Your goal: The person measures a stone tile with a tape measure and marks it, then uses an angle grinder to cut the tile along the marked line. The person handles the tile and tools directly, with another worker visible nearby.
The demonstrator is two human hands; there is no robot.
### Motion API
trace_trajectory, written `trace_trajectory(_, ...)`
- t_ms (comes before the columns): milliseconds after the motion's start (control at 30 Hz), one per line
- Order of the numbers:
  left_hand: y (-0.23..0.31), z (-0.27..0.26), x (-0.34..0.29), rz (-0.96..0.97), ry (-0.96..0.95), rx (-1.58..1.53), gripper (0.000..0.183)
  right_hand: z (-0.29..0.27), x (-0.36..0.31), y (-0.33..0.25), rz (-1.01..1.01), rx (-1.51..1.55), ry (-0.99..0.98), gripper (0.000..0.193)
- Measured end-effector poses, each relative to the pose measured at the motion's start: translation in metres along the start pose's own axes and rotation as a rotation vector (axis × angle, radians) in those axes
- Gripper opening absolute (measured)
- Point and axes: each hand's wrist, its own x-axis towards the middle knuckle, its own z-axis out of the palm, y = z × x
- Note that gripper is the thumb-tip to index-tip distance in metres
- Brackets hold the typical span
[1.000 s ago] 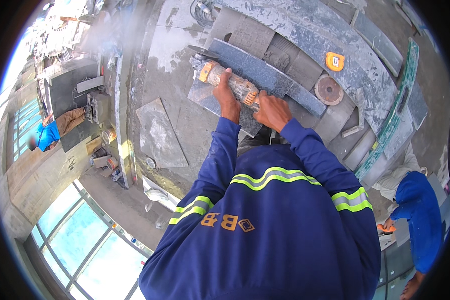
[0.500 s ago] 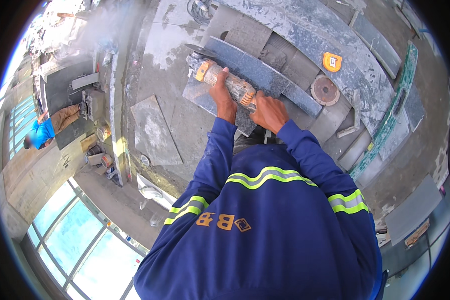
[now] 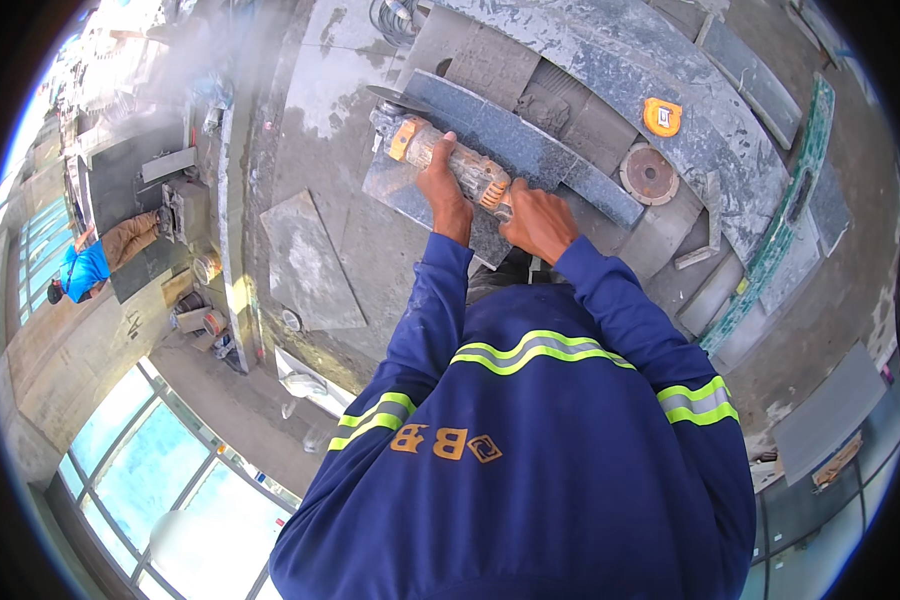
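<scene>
An angle grinder (image 3: 468,172) with an orange-and-grey, dust-coated body lies across my two hands. My left hand (image 3: 444,192) wraps its middle, thumb on top. Its rear end is gripped by my right hand (image 3: 540,222). At the grinder's far left end, a dark cutting disc (image 3: 398,98) sits at the left end of a long, speckled dark stone strip (image 3: 530,145). Under the grinder and my left hand is a grey stone slab (image 3: 394,186). Whether the disc touches the stone I cannot tell.
An orange tape measure (image 3: 662,117) rests on a long stone slab (image 3: 715,140), near a loose round disc (image 3: 649,175). Right of these lies a green-edged strip (image 3: 798,200). A square tile (image 3: 310,262) lies left on the floor. Far left, a person in blue (image 3: 84,270) works amid dust.
My hands and the grinder stay almost in place. The view has shifted slightly, and the person at the far left has changed head position a little.
</scene>
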Motion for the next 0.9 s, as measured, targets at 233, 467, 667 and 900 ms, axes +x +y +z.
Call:
trace_trajectory(233, 0.007, 0.002, 0.015, 0.004, 0.029, -0.009, 0.035, 0.003, 0.017, -0.004, -0.013, -0.025, -0.007, 0.031)
trace_trajectory(467, 0.019, 0.000, 0.029, -0.031, 0.000, -0.038, 0.038, 0.004, 0.033, -0.014, -0.009, -0.047, -0.002, 0.032)
trace_trajectory(667, 0.016, -0.002, 0.025, -0.030, 0.013, -0.006, 0.039, -0.001, 0.028, -0.015, 0.010, -0.071, -0.039, 0.035)
trace_trajectory(900, 0.005, 0.007, -0.003, 0.032, 0.117, 0.054, 0.035, -0.011, 0.007, -0.009, 0.045, -0.050, -0.099, 0.044)
